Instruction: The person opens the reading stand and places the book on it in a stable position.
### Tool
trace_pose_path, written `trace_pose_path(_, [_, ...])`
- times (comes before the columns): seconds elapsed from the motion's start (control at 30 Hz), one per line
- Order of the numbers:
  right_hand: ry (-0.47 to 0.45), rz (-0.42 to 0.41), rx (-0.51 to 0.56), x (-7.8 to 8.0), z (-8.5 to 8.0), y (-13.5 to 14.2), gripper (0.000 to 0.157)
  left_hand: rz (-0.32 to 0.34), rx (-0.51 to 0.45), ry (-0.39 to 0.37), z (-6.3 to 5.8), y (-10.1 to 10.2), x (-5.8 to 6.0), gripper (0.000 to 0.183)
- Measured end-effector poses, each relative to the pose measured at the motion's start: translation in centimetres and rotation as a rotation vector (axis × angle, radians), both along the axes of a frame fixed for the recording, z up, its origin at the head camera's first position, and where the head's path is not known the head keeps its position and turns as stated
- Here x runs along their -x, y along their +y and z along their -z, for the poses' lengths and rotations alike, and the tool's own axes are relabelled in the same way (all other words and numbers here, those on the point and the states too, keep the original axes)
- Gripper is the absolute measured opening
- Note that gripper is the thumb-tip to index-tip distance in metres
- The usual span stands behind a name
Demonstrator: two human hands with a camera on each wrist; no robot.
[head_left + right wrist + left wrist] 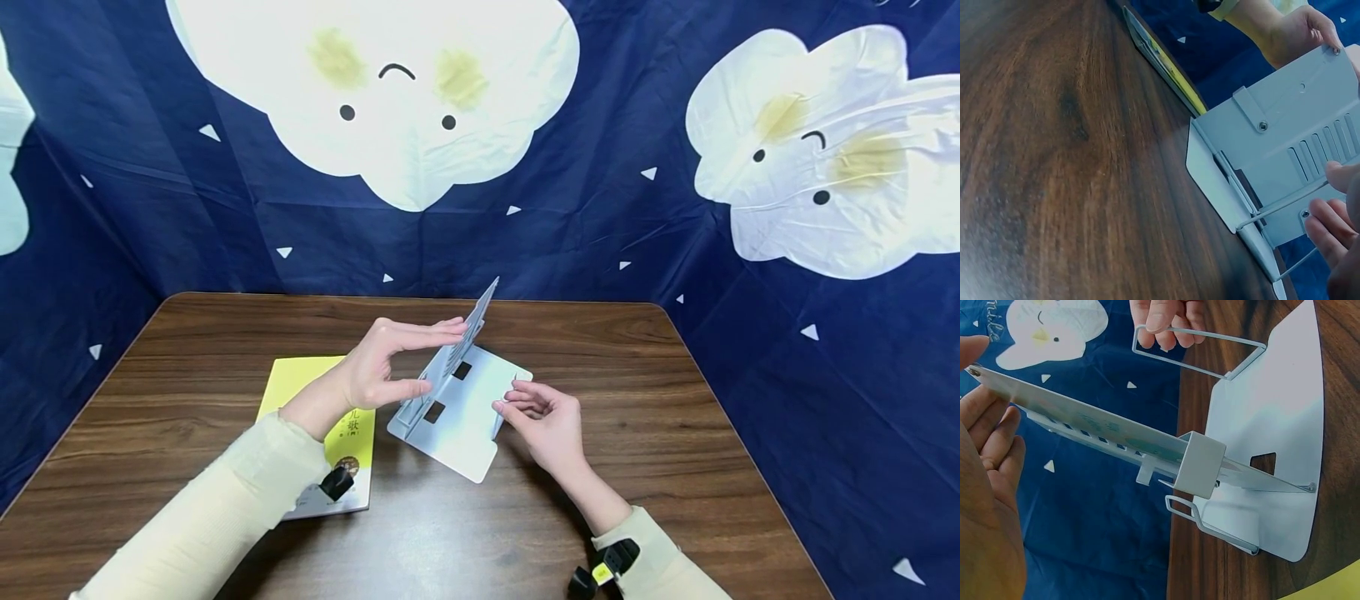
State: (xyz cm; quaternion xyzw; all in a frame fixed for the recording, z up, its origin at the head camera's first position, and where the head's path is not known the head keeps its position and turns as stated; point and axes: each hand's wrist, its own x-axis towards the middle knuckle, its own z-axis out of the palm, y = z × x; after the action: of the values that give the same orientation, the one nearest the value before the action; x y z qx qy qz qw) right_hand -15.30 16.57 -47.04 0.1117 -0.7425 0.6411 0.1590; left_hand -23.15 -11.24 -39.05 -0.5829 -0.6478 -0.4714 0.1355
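A light grey metal book stand [480, 408] is on the table, its flat base down and its slotted back panel [1285, 100] tilted up. My left hand [372, 364] holds the panel's edge between thumb and fingers, the fingers nearly straight. At the stand's right side, my right hand [553, 423] pinches the wire support leg [1210, 336], which is raised off the base. The left wrist view shows a clip [1200, 464] on the panel and a small wire holder [1225, 536] by the base. Square holes show in the base.
A yellow and white book [300, 379] lies left of the stand, partly under my left forearm. The brown wooden table [637, 467] reaches back to a dark blue curtain [600, 250] with white clouds.
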Motion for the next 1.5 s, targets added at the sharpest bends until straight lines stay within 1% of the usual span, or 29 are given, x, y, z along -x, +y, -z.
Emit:
trace_pose_path(0.27, [0.029, -0.047, 0.015, -0.2, -0.1, -0.3, 0.011, -0.007, 0.004, -0.010, 0.0, 0.1, -0.1, 0.066])
trace_pose_path(0.43, [0.066, -0.062, -0.010, -0.3, -0.1, -0.6, 0.006, -0.011, 0.004, -0.012, 0.0, 0.1, -0.2, 0.065])
trace_pose_path(0.67, [0.067, -0.067, -0.033, -0.1, 0.0, -0.8, 0.005, -0.022, 0.011, -0.009, 0.2, 0.1, -0.1, 0.066])
trace_pose_path(0.9, [0.083, -0.077, -0.049, 0.3, 0.0, -0.9, 0.005, -0.032, 0.001, 0.013, 0.3, 0.1, -0.1, 0.065])
trace_pose_path(1.07, [0.072, -0.078, -0.079, 0.5, 0.1, -1.0, 0.004, -0.034, -0.003, 0.014, 0.3, 0.1, 0.0, 0.065])
trace_pose_path(1.27, [0.065, -0.081, -0.111, 0.6, -0.1, -1.0, 0.004, -0.027, -0.008, 0.016, 0.3, 0.2, -0.1, 0.064])
trace_pose_path(1.5, [0.056, -0.099, -0.115, 0.7, -0.3, -1.1, 0.005, -0.019, -0.010, 0.018, 0.3, 0.5, -0.2, 0.060])
